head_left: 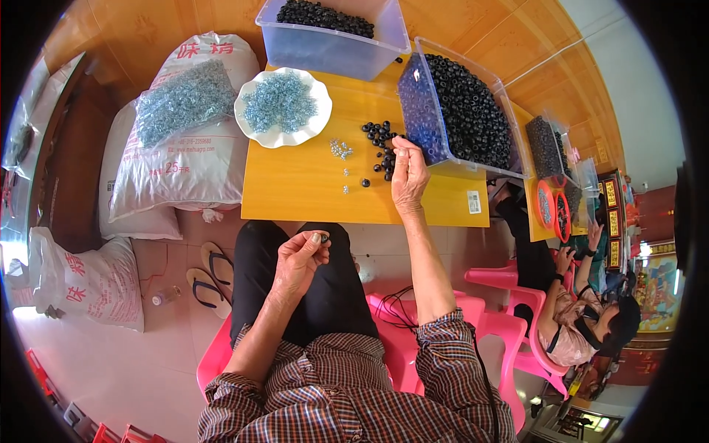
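1. Two hands are at work: our left hand [301,261], above our lap [343,288], has thumb and finger clamped on a small round black piece [325,238].
2. Our right hand [408,177] reaches over the tabletop [295,184], fingertips at the loose pile of black pieces [377,136]; thumb and forefinger lie close together, though we cannot tell whether they grip anything.
3. We judge the step in hand to be picking from that pile.
4. Next, we think, calls for a light pinch parting one piece from its neighbours.
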Tool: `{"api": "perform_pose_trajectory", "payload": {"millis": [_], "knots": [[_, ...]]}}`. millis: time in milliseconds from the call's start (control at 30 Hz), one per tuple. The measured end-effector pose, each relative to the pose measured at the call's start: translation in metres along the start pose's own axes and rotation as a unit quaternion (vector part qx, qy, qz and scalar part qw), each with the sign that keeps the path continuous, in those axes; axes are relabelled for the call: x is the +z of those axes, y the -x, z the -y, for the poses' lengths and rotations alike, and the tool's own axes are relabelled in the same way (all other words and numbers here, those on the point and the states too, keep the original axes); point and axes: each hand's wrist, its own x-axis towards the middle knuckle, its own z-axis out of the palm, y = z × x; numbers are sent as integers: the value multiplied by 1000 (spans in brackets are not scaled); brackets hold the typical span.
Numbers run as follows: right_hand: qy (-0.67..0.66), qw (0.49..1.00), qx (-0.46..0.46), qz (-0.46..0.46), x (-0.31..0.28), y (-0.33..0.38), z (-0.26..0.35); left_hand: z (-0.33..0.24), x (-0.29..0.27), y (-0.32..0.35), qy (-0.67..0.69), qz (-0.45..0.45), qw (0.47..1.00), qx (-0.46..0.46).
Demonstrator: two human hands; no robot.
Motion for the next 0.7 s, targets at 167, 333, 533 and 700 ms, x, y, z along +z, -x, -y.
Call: {"api": "perform_pose_trajectory", "payload": {"millis": [167, 333, 533, 700], "knots": [[52, 997, -61, 23, -4, 4, 13, -2, -2, 0, 3, -7, 1000, -7], [73, 994, -49, 69, -3, 2, 21, 0, -3, 0, 2, -8, 1000, -9], [128, 985, -63, 92, 3, -3, 14, 1, -4, -1, 0, -5, 1000, -7], [127, 985, -40, 114, 6, -3, 11, -1, -5, -1, 0, -5, 1000, -2]]}}
